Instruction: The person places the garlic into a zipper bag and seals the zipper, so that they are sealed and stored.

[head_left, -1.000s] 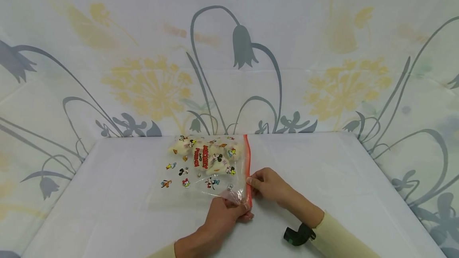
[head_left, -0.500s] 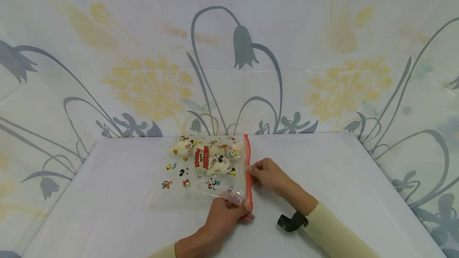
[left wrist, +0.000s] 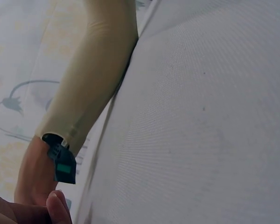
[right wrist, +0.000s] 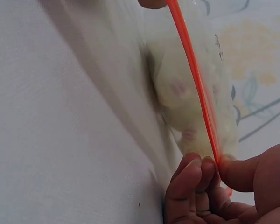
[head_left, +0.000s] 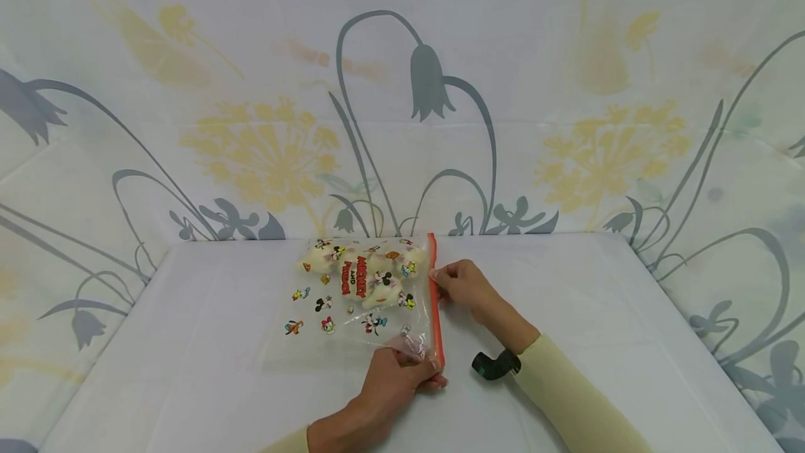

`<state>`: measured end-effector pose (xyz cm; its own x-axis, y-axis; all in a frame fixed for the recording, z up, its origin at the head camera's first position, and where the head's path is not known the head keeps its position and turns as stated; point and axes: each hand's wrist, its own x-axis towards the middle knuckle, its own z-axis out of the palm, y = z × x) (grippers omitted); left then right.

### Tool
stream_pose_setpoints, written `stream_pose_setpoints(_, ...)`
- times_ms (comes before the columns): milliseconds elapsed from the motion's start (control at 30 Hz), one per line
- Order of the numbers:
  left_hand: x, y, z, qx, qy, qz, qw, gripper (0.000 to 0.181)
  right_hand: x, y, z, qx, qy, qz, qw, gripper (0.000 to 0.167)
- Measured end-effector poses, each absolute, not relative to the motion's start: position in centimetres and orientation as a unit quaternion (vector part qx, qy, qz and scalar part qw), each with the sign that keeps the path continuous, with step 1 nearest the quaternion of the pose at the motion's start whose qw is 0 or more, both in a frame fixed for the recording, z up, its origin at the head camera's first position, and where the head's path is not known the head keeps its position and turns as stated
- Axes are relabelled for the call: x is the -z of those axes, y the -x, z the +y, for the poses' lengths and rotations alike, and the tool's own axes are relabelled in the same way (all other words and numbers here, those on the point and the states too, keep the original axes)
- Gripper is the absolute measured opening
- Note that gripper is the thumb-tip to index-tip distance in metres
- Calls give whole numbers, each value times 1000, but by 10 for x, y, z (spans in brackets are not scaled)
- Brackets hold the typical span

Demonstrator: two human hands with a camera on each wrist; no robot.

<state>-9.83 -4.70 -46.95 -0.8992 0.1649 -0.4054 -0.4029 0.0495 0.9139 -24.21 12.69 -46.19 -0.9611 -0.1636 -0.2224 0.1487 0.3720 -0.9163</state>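
Note:
A clear zip bag (head_left: pixel 314 338) printed with cartoon characters lies on the white table, its red zip strip (head_left: pixel 438 324) along the right side. Inside are several pale, cream-coloured soft-looking lumps (head_left: pixel 383 292); their kind is hard to tell through the print. My left hand (head_left: pixel 393 383) pinches the near corner of the bag at the end of the strip. Farther up the strip, my right hand (head_left: pixel 465 289) pinches the red edge between thumb and fingers. In the right wrist view the red strip (right wrist: pixel 196 77) runs taut into the right hand's pinch (right wrist: pixel 238 177).
The white table (head_left: pixel 207 341) reaches back to a flower-patterned cloth (head_left: pixel 503 124) that hangs behind and at both sides. A black camera mount (head_left: pixel 495 365) sits on the right wrist, below the cream sleeve (head_left: pixel 566 390).
My right hand has slid away from me along the red zip strip, from near the left hand to higher up. The left hand has stayed at the near corner.

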Motion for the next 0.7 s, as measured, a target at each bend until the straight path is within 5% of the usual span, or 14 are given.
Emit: stream_pose_setpoints(700,463,96,-48,-713,71,669,199,21,463,283,114,571,-24,819,49,34)
